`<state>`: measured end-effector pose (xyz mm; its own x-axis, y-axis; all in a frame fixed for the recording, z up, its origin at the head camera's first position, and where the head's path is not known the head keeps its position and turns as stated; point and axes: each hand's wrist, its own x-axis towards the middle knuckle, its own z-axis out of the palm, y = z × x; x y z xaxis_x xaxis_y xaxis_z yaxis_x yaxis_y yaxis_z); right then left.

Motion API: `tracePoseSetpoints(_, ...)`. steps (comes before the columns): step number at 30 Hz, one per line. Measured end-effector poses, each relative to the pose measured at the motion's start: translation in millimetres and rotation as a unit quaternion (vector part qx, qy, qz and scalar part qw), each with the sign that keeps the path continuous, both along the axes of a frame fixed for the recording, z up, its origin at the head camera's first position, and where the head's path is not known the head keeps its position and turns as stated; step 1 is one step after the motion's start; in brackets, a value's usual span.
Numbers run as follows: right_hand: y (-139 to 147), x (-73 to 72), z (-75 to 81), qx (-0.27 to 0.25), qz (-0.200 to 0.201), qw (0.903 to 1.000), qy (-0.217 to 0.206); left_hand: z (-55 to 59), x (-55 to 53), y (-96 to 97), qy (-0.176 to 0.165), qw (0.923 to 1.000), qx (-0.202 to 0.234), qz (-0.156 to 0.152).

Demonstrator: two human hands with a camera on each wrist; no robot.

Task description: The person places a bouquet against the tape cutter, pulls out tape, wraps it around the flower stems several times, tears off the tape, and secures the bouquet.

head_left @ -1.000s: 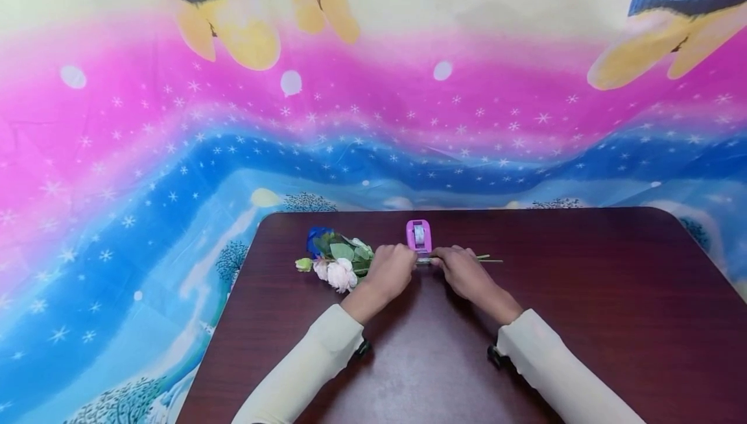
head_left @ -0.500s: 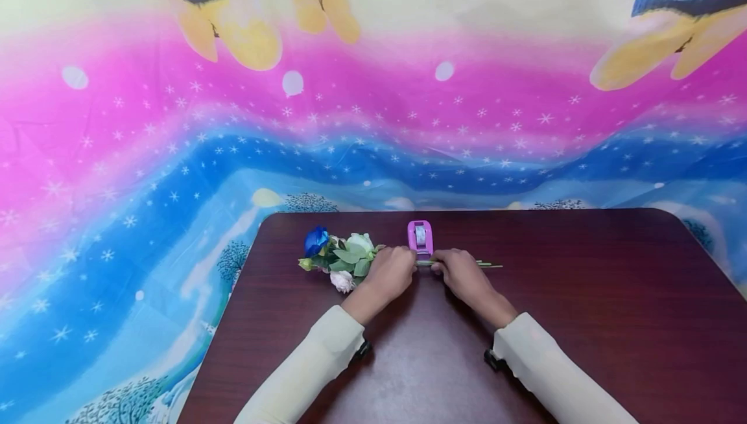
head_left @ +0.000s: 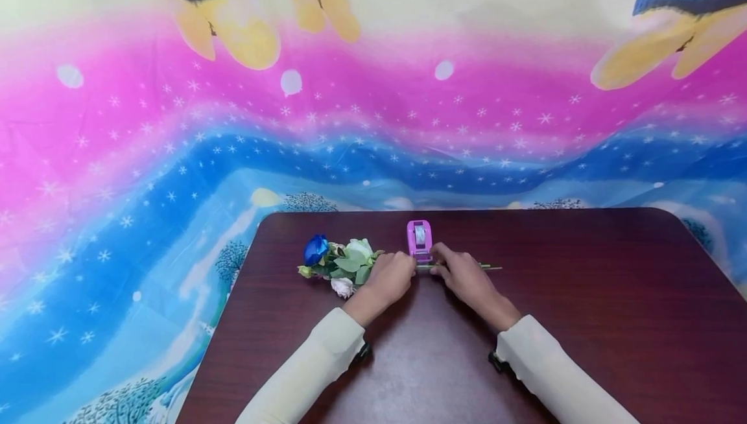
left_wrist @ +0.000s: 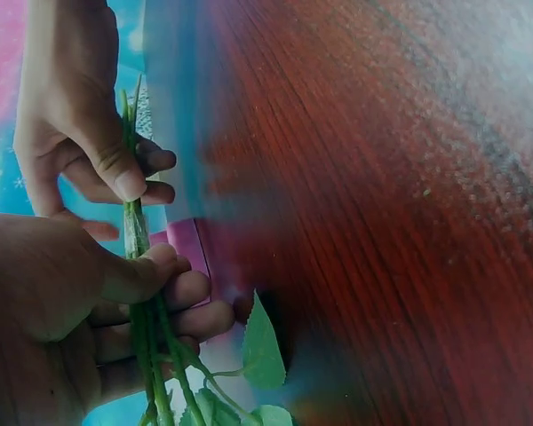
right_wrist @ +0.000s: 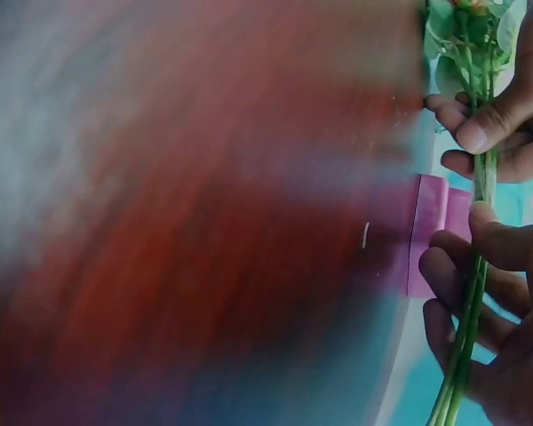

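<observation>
A small bouquet of artificial-looking flowers lies sideways above the table, with a blue rose, pale blooms and green leaves at the left. My left hand grips its green stems just below the leaves. Farther along, my right hand pinches the same stems between thumb and fingers, and the stem ends stick out past it. Between the hands, a shiny clear band, apparently tape, wraps the stems in the left wrist view. A pink tape dispenser stands right behind the stems.
The dark red-brown table extends to both sides and toward me. Beyond its far edge hangs a colourful printed cloth. Dark wrist straps show at the light sleeves.
The bouquet has turned about its stems, bringing the blue rose and a white bloom up into view. Both hands stay near the same spot; the right fingers have shifted slightly on the stems.
</observation>
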<state>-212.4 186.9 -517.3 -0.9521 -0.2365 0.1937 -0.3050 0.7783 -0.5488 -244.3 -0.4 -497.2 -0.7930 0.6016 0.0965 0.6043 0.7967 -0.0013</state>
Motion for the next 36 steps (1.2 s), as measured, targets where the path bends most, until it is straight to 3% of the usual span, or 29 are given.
tracePoseSetpoints(6, 7.7, 3.0, -0.3, 0.044, 0.069, 0.9957, 0.043, -2.3, 0.6, 0.9, -0.009, 0.9999, -0.005, 0.007)
tracePoseSetpoints(16, 8.0, -2.7, 1.5, 0.115, 0.087, 0.9882, 0.051, -6.5, 0.9, 2.9, 0.010, 0.9998, -0.014, 0.014)
tracePoseSetpoints(23, 12.8, -10.5, 4.9, 0.178, 0.131, 0.9713, 0.087, -6.1, 0.5, 6.7, 0.004, 0.9993, -0.011, 0.035)
tracePoseSetpoints(31, 20.3, -18.5, 1.2, 0.210, 0.168, 0.9516, 0.149, -9.0, -1.4, 9.6, 0.006, 0.9992, -0.002, 0.040)
tracePoseSetpoints(36, 26.1, -21.1, 0.7, 0.212, 0.186, 0.9475, 0.150, -11.8, -3.5, 10.9, 0.008, 0.9994, -0.002, 0.034)
